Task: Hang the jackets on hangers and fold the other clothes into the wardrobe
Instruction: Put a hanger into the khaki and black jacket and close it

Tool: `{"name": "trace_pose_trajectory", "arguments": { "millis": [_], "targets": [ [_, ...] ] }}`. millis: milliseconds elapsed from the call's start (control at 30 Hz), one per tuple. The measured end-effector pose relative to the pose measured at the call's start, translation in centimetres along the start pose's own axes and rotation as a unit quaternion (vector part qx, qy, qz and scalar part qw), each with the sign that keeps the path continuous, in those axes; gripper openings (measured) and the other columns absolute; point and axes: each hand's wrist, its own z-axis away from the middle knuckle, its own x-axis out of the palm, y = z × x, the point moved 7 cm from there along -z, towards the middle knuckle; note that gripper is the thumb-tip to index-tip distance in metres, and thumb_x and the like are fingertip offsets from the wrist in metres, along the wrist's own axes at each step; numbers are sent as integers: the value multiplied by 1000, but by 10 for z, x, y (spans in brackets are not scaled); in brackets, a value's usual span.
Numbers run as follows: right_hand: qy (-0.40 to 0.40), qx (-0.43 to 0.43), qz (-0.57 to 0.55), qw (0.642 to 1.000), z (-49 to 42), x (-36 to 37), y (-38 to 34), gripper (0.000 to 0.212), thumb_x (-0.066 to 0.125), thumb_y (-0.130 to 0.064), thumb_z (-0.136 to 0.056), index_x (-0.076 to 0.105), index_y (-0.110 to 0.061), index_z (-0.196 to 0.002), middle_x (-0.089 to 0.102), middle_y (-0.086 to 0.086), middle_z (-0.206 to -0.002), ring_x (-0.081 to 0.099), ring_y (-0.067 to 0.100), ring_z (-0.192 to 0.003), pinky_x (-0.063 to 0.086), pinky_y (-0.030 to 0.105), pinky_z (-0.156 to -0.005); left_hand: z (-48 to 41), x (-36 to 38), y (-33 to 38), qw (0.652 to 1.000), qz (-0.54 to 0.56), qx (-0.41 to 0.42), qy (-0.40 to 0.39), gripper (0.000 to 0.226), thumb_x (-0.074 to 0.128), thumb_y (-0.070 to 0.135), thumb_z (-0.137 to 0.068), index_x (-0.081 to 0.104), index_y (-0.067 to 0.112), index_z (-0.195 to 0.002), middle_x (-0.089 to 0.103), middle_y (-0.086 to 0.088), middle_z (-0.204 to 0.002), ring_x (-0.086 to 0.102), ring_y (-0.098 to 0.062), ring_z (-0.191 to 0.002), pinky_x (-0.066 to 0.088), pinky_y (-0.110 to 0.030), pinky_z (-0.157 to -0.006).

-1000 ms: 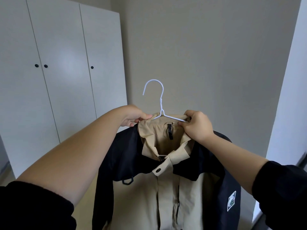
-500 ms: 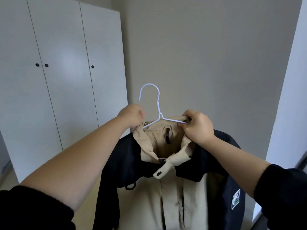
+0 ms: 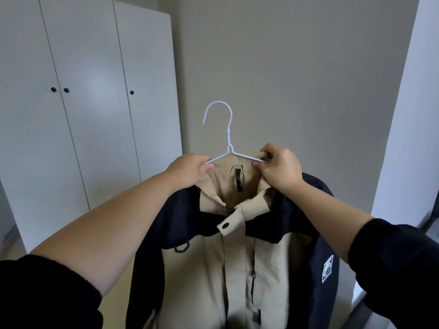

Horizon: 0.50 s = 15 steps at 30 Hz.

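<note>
The jacket [image 3: 209, 269] hangs in mid-air in front of the person, held up at the collar between both hands, with the closed wardrobe [image 3: 90, 115] off to the left and a plain beige wall [image 3: 297, 79] behind it. It is a two-tone piece: smooth sand-coloured cloth on the chest and collar, dark navy across the shoulders and down the sleeves. The cloth looks thin and slightly crisp, falling in soft vertical folds. A tan tab with a round black snap [image 3: 225, 226] crosses the front just below the collar. A glossy black hanging loop [image 3: 238, 180] sits inside the neck. There is a small black angular ring [image 3: 181, 245] on the chest, and a pale diamond-shaped badge [image 3: 327, 269] on the sleeve at the right of the view.

A thin white wire hanger [image 3: 229, 136] rises out of the neck opening, its twisted stem upright and its round hook curling to the left. The left hand [image 3: 187, 172] has its fingers curled round the hanger's left arm at the collar's edge. The right hand [image 3: 280, 169] pinches the collar cloth together with the hanger's right arm. Both forearms are bare, with black sleeves [image 3: 42, 293] pushed up near the elbows.

The wardrobe has flat matt white doors with small round black knobs [image 3: 53, 89]
</note>
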Motion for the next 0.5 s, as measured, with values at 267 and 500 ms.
{"name": "trace_pose_trajectory", "arguments": {
  "millis": [267, 500],
  "targets": [
    [-85, 36, -115, 989, 9, -7, -14, 27, 51, -29, -97, 62, -7, -88, 59, 4, -82, 52, 19, -81, 35, 26, -66, 40, -46, 4, 988, -22, 14, 155, 17, 51, 26, -95, 64, 15, -92, 63, -7, -78, 56, -31, -80, 45, -36, -69],
    [-35, 85, -25, 995, 11, -5, -17, 30, 57, -22, -91, 54, -12, -63, 53, 4, -65, 49, 25, -71, 34, 26, -62, 73, -65, 0, 974, -65, 16, 216, 24, 51, 23, -97, 64, 20, -116, 69, -7, -105, 59, -34, -99, 48, -40, -81]
  ]
}}
